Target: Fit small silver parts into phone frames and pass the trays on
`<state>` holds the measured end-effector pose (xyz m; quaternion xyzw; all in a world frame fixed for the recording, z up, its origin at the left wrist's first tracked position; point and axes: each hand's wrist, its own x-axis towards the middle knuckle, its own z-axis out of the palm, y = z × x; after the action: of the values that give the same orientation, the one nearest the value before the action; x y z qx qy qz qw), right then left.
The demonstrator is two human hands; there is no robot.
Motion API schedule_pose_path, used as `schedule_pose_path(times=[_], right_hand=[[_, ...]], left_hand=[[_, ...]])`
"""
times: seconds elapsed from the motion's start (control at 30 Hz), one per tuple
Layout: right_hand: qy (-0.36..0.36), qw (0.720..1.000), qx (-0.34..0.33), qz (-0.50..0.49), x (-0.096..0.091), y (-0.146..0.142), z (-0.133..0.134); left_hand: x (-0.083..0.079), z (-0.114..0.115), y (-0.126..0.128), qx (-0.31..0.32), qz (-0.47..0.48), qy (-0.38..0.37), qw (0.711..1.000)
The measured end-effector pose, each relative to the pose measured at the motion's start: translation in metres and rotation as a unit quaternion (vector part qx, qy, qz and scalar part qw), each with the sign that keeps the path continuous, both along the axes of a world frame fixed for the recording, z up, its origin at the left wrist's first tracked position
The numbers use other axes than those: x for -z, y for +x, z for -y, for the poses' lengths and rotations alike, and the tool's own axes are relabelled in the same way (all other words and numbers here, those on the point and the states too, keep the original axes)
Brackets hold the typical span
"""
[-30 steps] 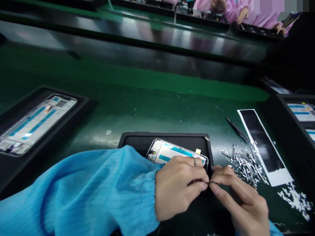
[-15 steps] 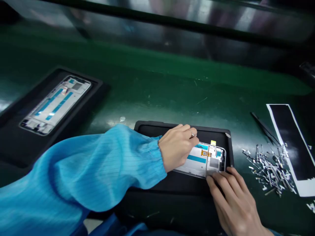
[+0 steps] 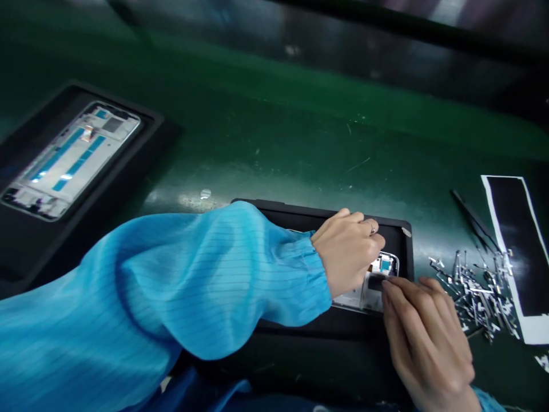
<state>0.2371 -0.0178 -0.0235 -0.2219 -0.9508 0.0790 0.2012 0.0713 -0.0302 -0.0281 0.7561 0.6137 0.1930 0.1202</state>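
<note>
Together, hands [image 3: 349, 249] over phone frame [image 3: 349, 298], tray rim [image 3: 410, 254] around, wide bench [image 3: 309, 149] beyond

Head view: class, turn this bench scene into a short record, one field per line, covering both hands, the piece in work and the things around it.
Left hand: over the phone frame, fingertips hidden
Right hand: fingertips at the frame's right end, contact unclear
Phone frame: in the middle black tray, partly covered by hand and blue sleeve
Second phone frame: in the left black tray, two long blue strips showing
Tweezers: dark, left of the white-bordered black sheet
Small parts: loose pile, right of the right hand
Bench: green
</note>
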Motion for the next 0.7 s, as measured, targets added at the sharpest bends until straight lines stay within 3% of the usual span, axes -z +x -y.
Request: schedule_pose_path(times=[0.33, 0.7], right_hand=[[0.037, 0.999, 0.027, 0.014, 0.014, -0.006, 0.006], [0.038, 0.999, 0.023, 0.022, 0.012, -0.007, 0.007]], left_hand=[[-0.001, 0.001, -0.003, 0.001, -0.018, 0.018, 1.000], [-0.003, 0.002, -0.002, 0.006, -0.032, 0.037, 0.999]])
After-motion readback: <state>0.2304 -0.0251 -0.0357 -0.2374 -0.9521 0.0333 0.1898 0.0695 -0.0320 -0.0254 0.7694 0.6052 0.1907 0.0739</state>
